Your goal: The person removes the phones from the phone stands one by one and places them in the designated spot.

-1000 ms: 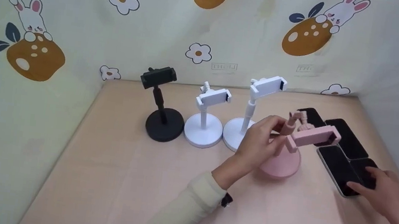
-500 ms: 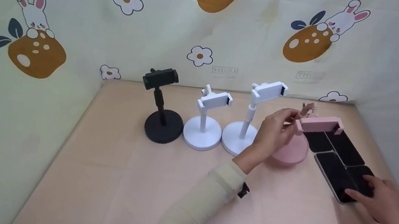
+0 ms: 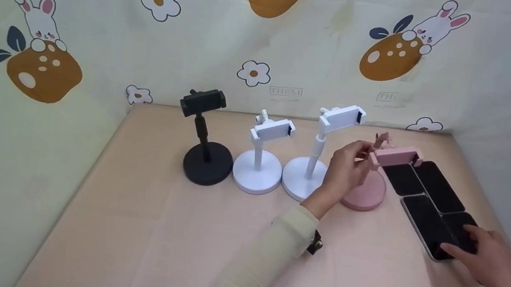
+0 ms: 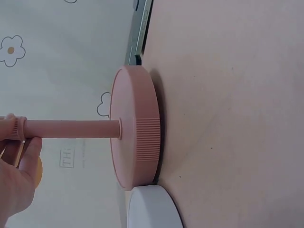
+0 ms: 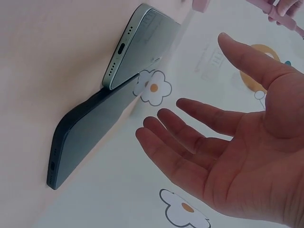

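My left hand (image 3: 346, 166) grips the pole of a pink phone stand (image 3: 366, 194), fingers and thumb around its collar in the left wrist view. The stand is upright, its round base (image 4: 137, 128) down at the table beside a white base. Over at the right, my right hand (image 3: 493, 255) hovers above the phones, fingers spread and relaxed, holding nothing. In the right wrist view its fingers stand apart from a dark phone (image 5: 90, 128) and a silver-edged phone (image 5: 137, 47). Several black-screened phones (image 3: 440, 186) lie flat in a cluster.
Left of the pink stand, a tall white phone stand (image 3: 302, 180), a shorter white one (image 3: 256, 175) and a black one (image 3: 207, 164) stand in a row. Behind them rises a wall cloth (image 3: 200, 36) printed with rabbits and flowers. The pinkish table (image 3: 205, 248) spreads in front.
The left hand has shifted the pink stand back, away from me, and set its base down from a tilt, level beside the white stand. The right hand has stayed over the phones.
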`<state>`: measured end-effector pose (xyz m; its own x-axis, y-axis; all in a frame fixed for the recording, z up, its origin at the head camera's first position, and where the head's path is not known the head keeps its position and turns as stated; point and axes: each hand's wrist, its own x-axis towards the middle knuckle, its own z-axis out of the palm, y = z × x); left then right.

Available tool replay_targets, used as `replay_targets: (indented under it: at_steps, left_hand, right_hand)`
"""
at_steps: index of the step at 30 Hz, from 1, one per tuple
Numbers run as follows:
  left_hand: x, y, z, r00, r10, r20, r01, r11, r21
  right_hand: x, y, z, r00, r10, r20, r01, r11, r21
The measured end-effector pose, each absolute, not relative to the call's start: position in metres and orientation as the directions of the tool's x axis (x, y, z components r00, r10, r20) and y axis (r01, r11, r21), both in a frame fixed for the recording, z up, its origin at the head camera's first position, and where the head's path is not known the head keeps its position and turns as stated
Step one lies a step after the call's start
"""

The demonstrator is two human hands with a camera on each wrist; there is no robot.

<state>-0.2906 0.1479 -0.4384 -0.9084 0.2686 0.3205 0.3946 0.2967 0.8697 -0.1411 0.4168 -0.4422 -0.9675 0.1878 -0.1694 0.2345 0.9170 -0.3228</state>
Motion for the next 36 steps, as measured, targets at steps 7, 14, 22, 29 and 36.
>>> replay_targets:
  at_steps: [7,14,22,29,36]
  left_hand:
    - [-0.293,0.15,-0.438,-0.921,0.273,0.277,0.362,0.343,0.867]
    - [-0.296,0.15,-0.437,-0.922,0.278,0.271,0.371,0.422,0.827]
    - [-0.294,0.133,-0.432,-0.904,0.326,0.275,0.411,0.487,0.771]
    - [-0.277,0.096,-0.416,-0.877,0.421,0.231,0.444,0.526,0.725]
    - [-0.248,0.043,-0.398,-0.679,0.628,0.379,0.732,0.546,0.407]
  right_hand:
    - [-0.141,0.416,-0.443,-0.976,0.159,-0.146,0.2,0.921,-0.334]
    - [-0.148,0.406,-0.439,-0.977,0.159,-0.139,0.199,0.913,-0.356]
    - [-0.155,0.392,-0.429,-0.978,0.19,-0.088,0.209,0.905,-0.37]
    - [-0.165,0.386,-0.418,-0.986,0.165,-0.001,0.154,0.916,-0.369]
    - [-0.172,0.376,-0.401,-0.964,0.181,0.194,0.075,0.887,-0.457]
